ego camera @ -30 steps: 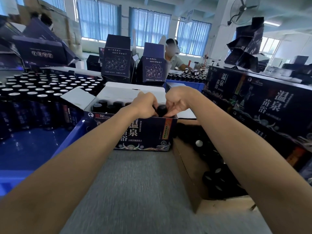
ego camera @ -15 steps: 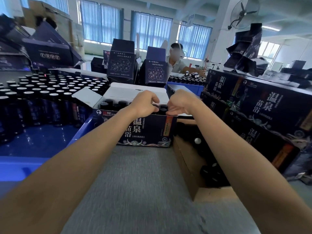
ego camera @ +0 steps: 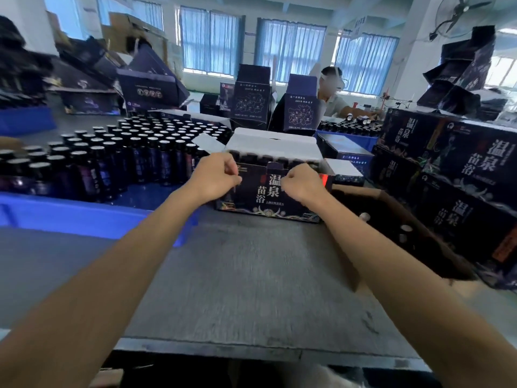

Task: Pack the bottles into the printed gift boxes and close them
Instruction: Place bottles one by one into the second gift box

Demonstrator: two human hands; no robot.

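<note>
Toward the grey tabletop's (ego camera: 251,275) far edge: left hand (ego camera: 215,177) and right hand (ego camera: 303,184), fingers curled tight, seem to pinch the printed gift box (ego camera: 268,198) at its front rim. Box looks full, with bottles (ego camera: 261,158) in rows, but the white lid flap (ego camera: 274,147) stands open, so closing remains. Far left, many loose bottles (ego camera: 112,158) wait in a blue tray (ego camera: 70,211).

Gift box (ego camera: 268,197): dark navy front; white characters at centre; pale scrollwork along bottom edge; red-orange strip at right.
Box flaps (ego camera: 275,147): plain white inside.
Bottles (ego camera: 95,169), table's left side: dark glass, black caps, purplish labels.
Tray (ego camera: 70,214): bright blue.
Table (ego camera: 246,275): mottled grey.
Carton (ego camera: 349,271), table's right edge: brown cardboard.
Stacked boxes (ego camera: 470,175): matching navy print, white characters.
Curtains (ego camera: 209,43): blue, vertical folds.
</note>
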